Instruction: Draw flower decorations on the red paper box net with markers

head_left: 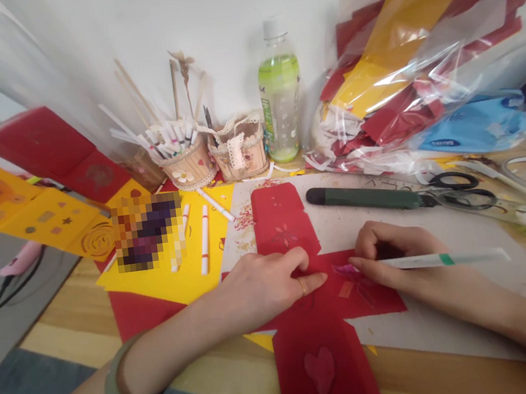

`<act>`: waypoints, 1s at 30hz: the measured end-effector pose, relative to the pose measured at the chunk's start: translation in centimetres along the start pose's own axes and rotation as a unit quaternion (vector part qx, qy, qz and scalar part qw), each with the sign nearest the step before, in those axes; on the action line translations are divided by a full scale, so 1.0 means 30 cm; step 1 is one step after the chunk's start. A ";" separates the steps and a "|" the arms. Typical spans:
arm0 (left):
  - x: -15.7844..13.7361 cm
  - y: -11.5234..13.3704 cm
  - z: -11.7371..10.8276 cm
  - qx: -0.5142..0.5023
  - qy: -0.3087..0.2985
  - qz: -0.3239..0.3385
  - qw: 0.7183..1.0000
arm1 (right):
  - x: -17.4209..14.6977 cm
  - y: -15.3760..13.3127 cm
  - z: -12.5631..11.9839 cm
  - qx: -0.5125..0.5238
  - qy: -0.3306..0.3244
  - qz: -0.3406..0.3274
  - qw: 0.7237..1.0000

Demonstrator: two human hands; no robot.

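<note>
Right hand [399,256] pinches a white pen [417,261] with a green band; directly beneath its fingertips lies the right side of the red cross-shaped paper [328,301]. The left hand [265,287], fingers loosely apart, rests on the paper's middle. Beyond both hands, a dark green tool [364,198] lies on a white sheet [343,233].
</note>
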State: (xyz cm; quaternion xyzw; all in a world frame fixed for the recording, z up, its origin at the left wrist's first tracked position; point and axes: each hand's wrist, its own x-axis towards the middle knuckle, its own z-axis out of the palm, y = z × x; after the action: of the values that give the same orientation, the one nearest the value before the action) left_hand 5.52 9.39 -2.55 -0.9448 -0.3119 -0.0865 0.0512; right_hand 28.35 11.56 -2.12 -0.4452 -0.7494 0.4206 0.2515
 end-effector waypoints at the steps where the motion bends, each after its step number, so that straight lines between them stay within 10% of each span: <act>1: 0.001 0.000 -0.001 0.000 0.000 0.000 1.000 | 0.001 0.001 0.000 -0.001 0.000 0.001 1.000; 30: -0.001 -0.001 0.000 -0.001 -0.011 -0.004 1.000 | -0.002 0.012 -0.001 0.005 0.019 0.014 1.000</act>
State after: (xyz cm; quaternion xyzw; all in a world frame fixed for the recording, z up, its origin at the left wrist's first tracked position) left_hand 5.47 9.41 -2.55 -0.9445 -0.3163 -0.0761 0.0463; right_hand 28.59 11.61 -2.43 -0.4622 -0.7363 0.4190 0.2620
